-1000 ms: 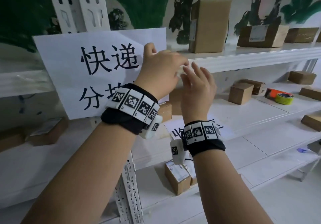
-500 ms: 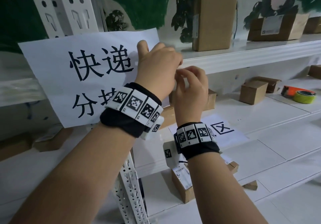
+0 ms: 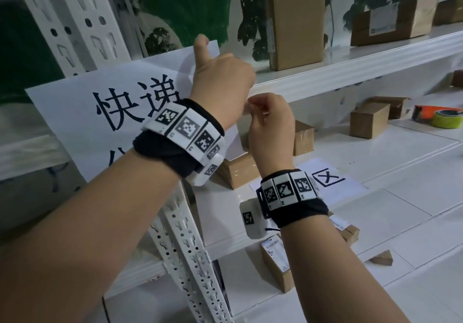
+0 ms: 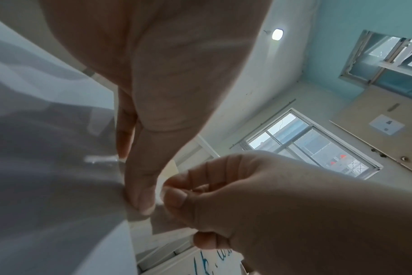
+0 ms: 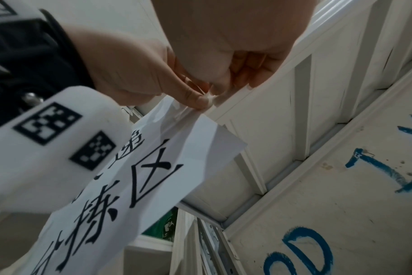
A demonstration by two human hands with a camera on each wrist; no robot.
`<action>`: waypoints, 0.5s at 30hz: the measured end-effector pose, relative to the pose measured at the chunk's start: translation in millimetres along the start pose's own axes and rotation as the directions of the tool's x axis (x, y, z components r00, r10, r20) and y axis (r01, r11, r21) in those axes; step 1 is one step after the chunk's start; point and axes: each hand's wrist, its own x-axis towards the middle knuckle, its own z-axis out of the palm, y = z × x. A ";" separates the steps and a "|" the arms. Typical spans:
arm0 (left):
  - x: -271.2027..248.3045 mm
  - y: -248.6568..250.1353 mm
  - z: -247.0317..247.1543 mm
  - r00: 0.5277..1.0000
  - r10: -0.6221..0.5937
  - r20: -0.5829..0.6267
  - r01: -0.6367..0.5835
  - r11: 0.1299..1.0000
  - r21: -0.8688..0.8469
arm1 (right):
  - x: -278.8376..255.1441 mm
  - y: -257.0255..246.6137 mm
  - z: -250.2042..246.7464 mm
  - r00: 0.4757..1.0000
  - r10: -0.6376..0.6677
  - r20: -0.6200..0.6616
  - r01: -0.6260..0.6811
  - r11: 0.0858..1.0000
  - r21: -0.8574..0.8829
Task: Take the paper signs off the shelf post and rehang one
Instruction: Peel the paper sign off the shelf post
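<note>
A white paper sign (image 3: 120, 112) with black characters hangs across the white perforated shelf post (image 3: 82, 19). My left hand (image 3: 223, 82) grips the sign's right edge, with the thumb (image 4: 139, 193) in front of the sheet. Just to its right, my right hand (image 3: 258, 107) pinches a strip of clear tape (image 4: 167, 221) at that same edge. In the right wrist view the tape (image 5: 208, 97) looks crumpled beside the sign (image 5: 158, 167). A second paper sign (image 3: 328, 180) lies flat on the middle shelf (image 3: 375, 157), partly hidden by my right wrist.
An upright cardboard box (image 3: 295, 22) and a flat one (image 3: 390, 19) stand on the upper shelf. Small boxes (image 3: 368, 119) and tape rolls (image 3: 446, 119) sit on the middle shelf. More boxes (image 3: 275, 262) lie on the shelf below.
My right hand went from spread fingers to a pinch on the tape at the sign's right edge. The left hand stayed on the sign. The head view moved closer.
</note>
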 end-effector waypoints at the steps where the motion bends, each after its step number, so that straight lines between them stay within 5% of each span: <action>1: 0.4 -0.8 2.0 1.000 0.005 -0.005 -0.005 1.000 0.010 | 0.3 -1.1 -1.5 1.000 0.001 0.011 -0.001 1.000 -0.001; 15: 0.5 -5.4 5.5 1.000 0.003 0.012 -0.004 0.999 0.048 | 0.0 -22.0 -10.8 0.977 0.168 0.133 -0.191 0.964 0.185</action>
